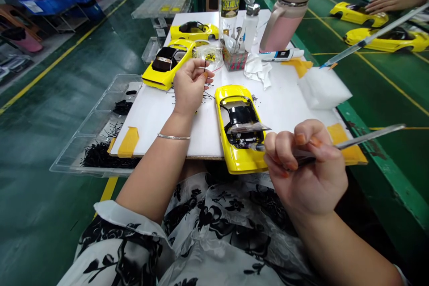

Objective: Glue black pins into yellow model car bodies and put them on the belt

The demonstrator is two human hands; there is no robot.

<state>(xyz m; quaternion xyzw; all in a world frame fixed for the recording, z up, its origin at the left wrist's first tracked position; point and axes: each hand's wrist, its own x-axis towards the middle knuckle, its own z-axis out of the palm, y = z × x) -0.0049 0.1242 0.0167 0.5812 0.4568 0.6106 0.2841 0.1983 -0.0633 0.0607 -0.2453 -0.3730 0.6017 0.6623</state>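
Note:
My left hand [189, 82] is raised over the white board, fingers pinching a thin black plastic piece [205, 67]. Similar black pieces [208, 96] lie loose just beneath it. A yellow toy car body [246, 161] with a dark interior rests at the board's front edge. My right hand [306, 165] is closed around a slender tool [372, 136] with a shiny shaft, whose exact kind I cannot tell. Its narrow front end points into the car's open interior; whether it touches is unclear. A flat greyish strip crosses the car near the fingers.
Two more yellow cars [167, 65] stand at the back left. Behind are a clear bottle [229, 9], a pink flask [284, 18], a glue tube [281, 55] and a foam block [323, 89]. A parts tray [70, 145] sits left. Another person's hand [395, 1] touches a car at right.

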